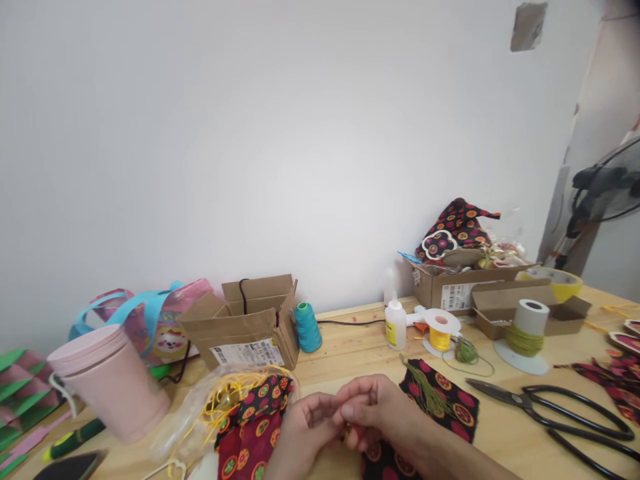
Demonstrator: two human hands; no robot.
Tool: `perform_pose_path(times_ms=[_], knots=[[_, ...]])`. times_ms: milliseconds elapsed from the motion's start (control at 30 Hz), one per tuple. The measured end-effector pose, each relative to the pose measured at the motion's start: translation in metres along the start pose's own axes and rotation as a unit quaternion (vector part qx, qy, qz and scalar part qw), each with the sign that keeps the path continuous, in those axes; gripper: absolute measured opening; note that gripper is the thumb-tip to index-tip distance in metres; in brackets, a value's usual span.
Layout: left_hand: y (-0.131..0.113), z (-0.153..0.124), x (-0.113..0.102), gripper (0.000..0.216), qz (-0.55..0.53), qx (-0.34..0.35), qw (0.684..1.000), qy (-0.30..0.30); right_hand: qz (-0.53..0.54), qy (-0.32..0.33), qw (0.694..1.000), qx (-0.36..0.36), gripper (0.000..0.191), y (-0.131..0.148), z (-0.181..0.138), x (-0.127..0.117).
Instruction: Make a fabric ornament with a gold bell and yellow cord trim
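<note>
My left hand (309,430) and my right hand (376,412) meet at the front middle of the table, fingertips pinched together. Between and below the fingers a bit of red and gold shows, but the fingers cover most of it, so its kind is unclear. Left of my left hand lies patterned fabric (245,433) in dark red and black. Behind my right hand is black patterned fabric (463,403) with a bundle of green cord (427,389) on top. Large black-handled scissors (525,401) lie to the right, apart from my hands.
Behind stand a cardboard box (250,330), a teal thread spool (307,328), a glue bottle (395,325) and a yellow cord spool (440,340). A pink bucket (113,387) tilts at left. Green cord on a spool (525,340) and a filled box (433,287) are right.
</note>
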State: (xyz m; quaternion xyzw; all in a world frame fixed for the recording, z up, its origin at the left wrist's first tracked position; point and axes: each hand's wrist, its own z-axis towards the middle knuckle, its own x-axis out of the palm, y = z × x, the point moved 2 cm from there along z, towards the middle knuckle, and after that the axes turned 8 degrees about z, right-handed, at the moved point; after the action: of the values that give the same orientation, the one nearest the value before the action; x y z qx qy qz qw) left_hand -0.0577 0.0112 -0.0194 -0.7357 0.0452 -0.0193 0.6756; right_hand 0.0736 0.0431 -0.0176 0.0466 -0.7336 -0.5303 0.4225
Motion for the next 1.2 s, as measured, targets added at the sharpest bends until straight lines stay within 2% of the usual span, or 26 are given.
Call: perform_pose_path(times_ms=[100, 267, 333, 433, 600, 733, 800, 900, 1067, 1200], knots=[[-0.003, 0.001, -0.001, 0.034, -0.016, -0.006, 1.000, -0.007, -0.027, 0.016, 0.999, -0.009, 0.025, -0.003, -0.004, 0.006], [-0.004, -0.002, 0.002, 0.029, -0.004, -0.020, 0.999, -0.038, -0.085, 0.069, 0.993, -0.051, 0.016, -0.001, -0.011, 0.021], [-0.006, -0.004, 0.005, 0.028, 0.000, -0.002, 0.999, -0.036, -0.086, 0.042, 0.993, -0.073, 0.018, 0.002, -0.009, 0.020], [-0.009, -0.005, 0.009, 0.021, 0.006, 0.016, 0.999, -0.033, -0.043, -0.040, 0.994, -0.094, 0.029, 0.007, -0.002, 0.009], [-0.007, -0.005, 0.011, 0.018, 0.038, -0.006, 0.999, -0.034, 0.004, -0.109, 0.990, -0.093, 0.038, 0.013, 0.005, -0.005], [-0.007, -0.005, 0.010, 0.006, 0.145, 0.049, 0.987, -0.051, 0.003, -0.075, 0.992, -0.100, 0.034, 0.009, 0.003, -0.001], [-0.007, -0.006, 0.008, 0.010, 0.214, 0.072, 0.972, -0.059, -0.005, -0.054, 0.994, -0.099, 0.032, 0.006, 0.002, 0.004], [-0.007, -0.008, 0.006, 0.014, 0.296, 0.088, 0.948, -0.079, -0.028, -0.059, 0.993, -0.098, 0.031, 0.004, 0.000, 0.007], [-0.009, -0.008, 0.004, 0.018, 0.305, 0.084, 0.946, -0.076, -0.018, -0.079, 0.992, -0.096, 0.034, 0.005, 0.001, 0.005], [-0.012, -0.008, 0.005, 0.017, 0.324, 0.086, 0.938, -0.086, 0.000, -0.059, 0.993, -0.099, 0.029, 0.001, 0.002, 0.005]])
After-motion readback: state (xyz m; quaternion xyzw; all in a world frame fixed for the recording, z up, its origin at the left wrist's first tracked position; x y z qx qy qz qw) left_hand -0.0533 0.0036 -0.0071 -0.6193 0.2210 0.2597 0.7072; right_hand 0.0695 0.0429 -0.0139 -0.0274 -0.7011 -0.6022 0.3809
